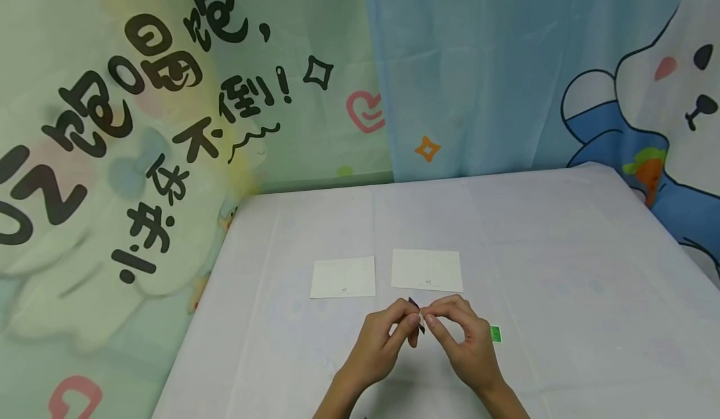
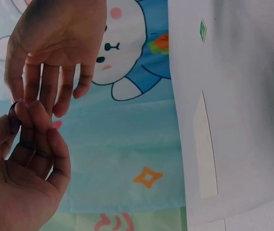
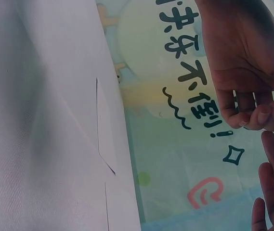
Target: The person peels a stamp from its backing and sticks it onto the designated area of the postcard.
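Observation:
My left hand (image 1: pixel 382 341) pinches a small thin dark piece (image 1: pixel 414 303) between thumb and fingers; its kind is unclear, though a pale side shows. On the piece's right edge, my right hand (image 1: pixel 465 341) brings thumb and forefinger together in a pinch. The left wrist view shows the dark piece (image 2: pixel 14 115) bent at the left fingertips, with the right hand (image 2: pixel 57 53) above. Fingers hide most of it. Just right of my right hand lies a small green stamp-like piece (image 1: pixel 495 334) on the table. Two white cards (image 1: pixel 343 278) (image 1: pixel 427 271) lie flat beyond the hands.
A white cloth covers the table (image 1: pixel 562 250). Behind and to the left hangs a printed curtain (image 1: pixel 478 81) with lettering and a cartoon bear. Each card has a tiny mark near its front edge.

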Available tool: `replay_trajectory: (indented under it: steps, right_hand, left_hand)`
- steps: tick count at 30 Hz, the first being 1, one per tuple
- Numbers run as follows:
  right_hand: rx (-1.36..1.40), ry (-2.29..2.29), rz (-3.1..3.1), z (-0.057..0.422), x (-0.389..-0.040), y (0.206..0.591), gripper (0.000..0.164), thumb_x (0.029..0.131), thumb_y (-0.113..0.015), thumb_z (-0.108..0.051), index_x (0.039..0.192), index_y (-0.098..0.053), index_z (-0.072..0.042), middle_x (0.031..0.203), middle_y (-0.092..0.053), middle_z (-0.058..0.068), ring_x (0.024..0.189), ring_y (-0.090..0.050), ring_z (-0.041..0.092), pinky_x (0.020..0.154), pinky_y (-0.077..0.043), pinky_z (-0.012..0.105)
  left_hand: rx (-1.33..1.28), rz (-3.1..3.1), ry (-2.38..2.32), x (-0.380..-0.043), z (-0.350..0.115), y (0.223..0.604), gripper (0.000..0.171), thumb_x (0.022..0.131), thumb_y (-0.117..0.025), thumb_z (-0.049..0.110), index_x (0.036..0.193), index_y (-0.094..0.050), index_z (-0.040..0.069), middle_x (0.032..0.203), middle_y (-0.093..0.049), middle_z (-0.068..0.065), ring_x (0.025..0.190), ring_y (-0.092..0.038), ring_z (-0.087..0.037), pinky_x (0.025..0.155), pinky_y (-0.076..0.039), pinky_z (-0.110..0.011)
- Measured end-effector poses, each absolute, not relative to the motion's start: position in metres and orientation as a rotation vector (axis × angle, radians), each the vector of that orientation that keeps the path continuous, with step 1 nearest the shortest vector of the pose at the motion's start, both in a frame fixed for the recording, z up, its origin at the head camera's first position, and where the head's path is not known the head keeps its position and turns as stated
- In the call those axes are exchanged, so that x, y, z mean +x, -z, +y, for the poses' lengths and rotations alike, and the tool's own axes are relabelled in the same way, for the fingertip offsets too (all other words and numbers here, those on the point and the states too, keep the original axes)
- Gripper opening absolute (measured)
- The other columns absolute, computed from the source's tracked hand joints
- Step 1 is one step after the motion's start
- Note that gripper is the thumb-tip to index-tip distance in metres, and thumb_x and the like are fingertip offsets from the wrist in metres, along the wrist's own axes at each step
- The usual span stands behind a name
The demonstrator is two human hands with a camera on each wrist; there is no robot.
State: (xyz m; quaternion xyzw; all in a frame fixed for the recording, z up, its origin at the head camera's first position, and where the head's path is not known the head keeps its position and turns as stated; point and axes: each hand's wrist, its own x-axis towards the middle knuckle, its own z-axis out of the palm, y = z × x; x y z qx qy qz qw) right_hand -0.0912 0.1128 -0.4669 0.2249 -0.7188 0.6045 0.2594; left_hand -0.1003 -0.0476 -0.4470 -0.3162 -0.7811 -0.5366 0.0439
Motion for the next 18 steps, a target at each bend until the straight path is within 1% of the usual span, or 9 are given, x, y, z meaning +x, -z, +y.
replay_trajectory:
  steps: [3, 9, 14, 18]
  right_hand:
    - [0.607, -1.64, -1.952, 0.113, -0.091, 0.466, 0.029, 0.073, -0.063, 0.017, 0.09, -0.068, -0.005, 0.084, -0.063, 0.004, 0.086, -0.054, 0.015, 0.08, -0.04, 0.02]
    - [0.593, -1.607, -1.963, 0.111, -0.089, 0.462, 0.028, 0.071, -0.07, 0.012, 0.089, -0.069, -0.009, 0.084, -0.064, 0.001, 0.086, -0.054, 0.015, 0.081, -0.039, 0.022]
    - [0.59, -1.601, -1.966, 0.111, -0.09, 0.461, 0.027, 0.073, -0.067, 0.013, 0.09, -0.069, -0.009, 0.084, -0.064, 0.0, 0.086, -0.055, 0.014, 0.081, -0.04, 0.02]
    - [0.602, -1.596, -1.958, 0.111, -0.091, 0.462, 0.028, 0.073, -0.066, 0.014, 0.09, -0.068, -0.008, 0.085, -0.064, 0.001, 0.086, -0.055, 0.014, 0.08, -0.041, 0.02]
  left_hand:
    - [-0.967, -2.39, 1.637, -0.1, -0.048, 0.448, 0.011, 0.096, -0.046, 0.006, 0.09, -0.053, 0.012, 0.061, -0.053, 0.004, 0.062, -0.05, -0.004, 0.063, -0.044, -0.02]
    - [-0.965, -2.4, 1.647, -0.098, -0.046, 0.441, 0.012, 0.096, -0.045, 0.006, 0.089, -0.053, 0.012, 0.061, -0.053, 0.002, 0.062, -0.051, -0.006, 0.063, -0.043, -0.02]
    - [-0.959, -2.39, 1.648, -0.093, -0.046, 0.427, 0.012, 0.096, -0.045, 0.003, 0.089, -0.052, 0.01, 0.061, -0.052, 0.0, 0.062, -0.051, -0.006, 0.063, -0.043, -0.02]
    - [-0.971, -2.394, 1.652, -0.097, -0.048, 0.437, 0.012, 0.097, -0.044, 0.008, 0.09, -0.053, 0.012, 0.062, -0.053, 0.004, 0.063, -0.051, -0.003, 0.064, -0.044, -0.02]
